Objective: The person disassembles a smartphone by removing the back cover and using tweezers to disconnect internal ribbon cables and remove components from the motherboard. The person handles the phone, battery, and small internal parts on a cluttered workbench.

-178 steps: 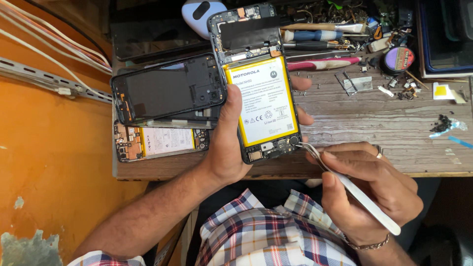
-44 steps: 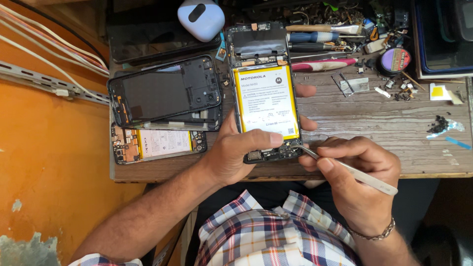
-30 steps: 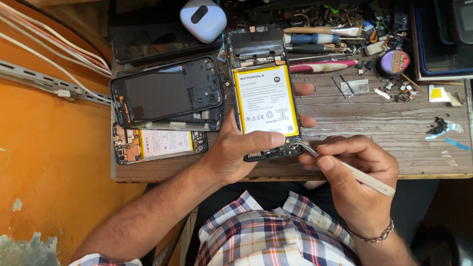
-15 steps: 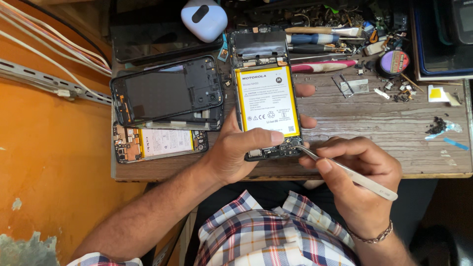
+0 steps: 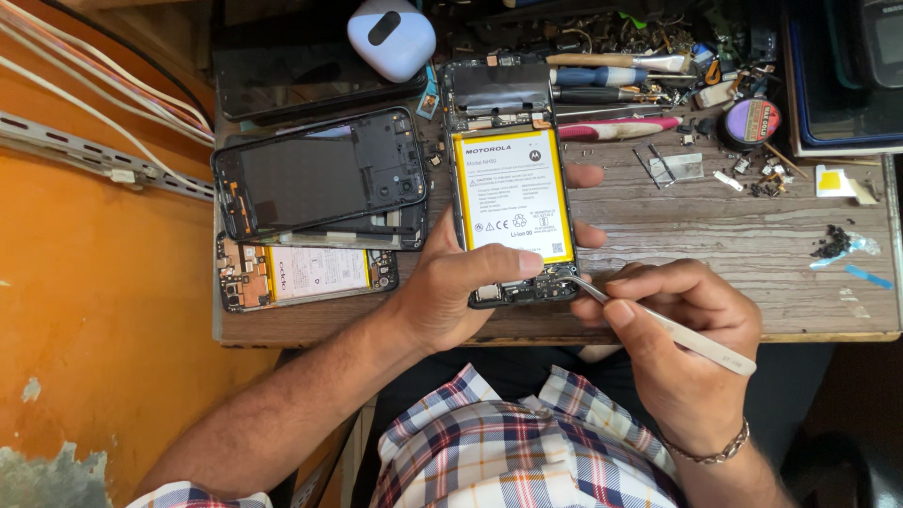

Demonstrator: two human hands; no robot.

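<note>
- Opened phone (image 5: pixel 508 188): back cover off, yellow-bordered battery (image 5: pixel 513 195) facing up; lies at centre of the frame on the wooden bench (image 5: pixel 734 235), lower end jutting toward the near edge, so the small board at its bottom sits within easy reach.
- Left hand (image 5: pixel 461 282): clasps the phone's lower part, thumb pressed across the battery's bottom edge, fingertips showing past the right side; the grip appears to steady the body against tool pressure.
- Right hand (image 5: pixel 682 315): lower right of centre, fingers closed narrowly on metal tweezers (image 5: pixel 658 320), held pen-fashion for fine control; the tips touch the phone's bottom board beside the battery.
- Second opened phone (image 5: pixel 306 275): left of centre, laid sideways with its own battery showing, set apart from the work.
- Black phone frame (image 5: pixel 320 174): rests above and partly over that second phone, upper left of centre.
- White earbud case (image 5: pixel 390 36): top of frame, on a dark panel.
- Screwdrivers and tools (image 5: pixel 611 80): upper right of centre, lined up just behind the phone, close at hand.
- Small parts and scraps (image 5: pixel 837 243): scattered at right.
- Cables (image 5: pixel 103 103): run along the orange wall, upper left.
</note>
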